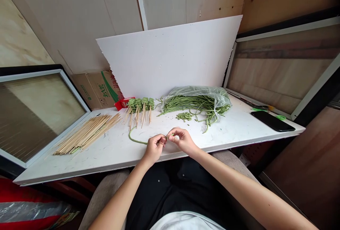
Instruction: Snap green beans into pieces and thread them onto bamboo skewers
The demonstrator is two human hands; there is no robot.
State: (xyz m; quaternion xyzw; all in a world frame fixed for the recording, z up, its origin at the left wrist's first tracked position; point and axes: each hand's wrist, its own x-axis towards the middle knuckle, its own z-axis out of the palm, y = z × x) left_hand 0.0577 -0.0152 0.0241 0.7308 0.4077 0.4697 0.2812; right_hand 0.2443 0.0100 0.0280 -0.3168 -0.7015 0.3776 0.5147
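Observation:
My left hand (154, 146) and my right hand (181, 138) meet near the front edge of the white table (239, 131), both pinched on one long green bean (136, 139). The bean curves away to the left over the tabletop. Behind the hands lie a small heap of cut bean pieces (184, 116) and a row of skewers with folded beans on them (140, 107). A clear plastic bag of long green beans (196, 102) lies at the back.
A pile of bare bamboo skewers (87, 133) lies at the left. A black phone (272, 121) rests at the right, with green-handled scissors (261, 108) behind it. A white board (170, 55) leans on the wall; a cardboard box (97, 88) stands back left.

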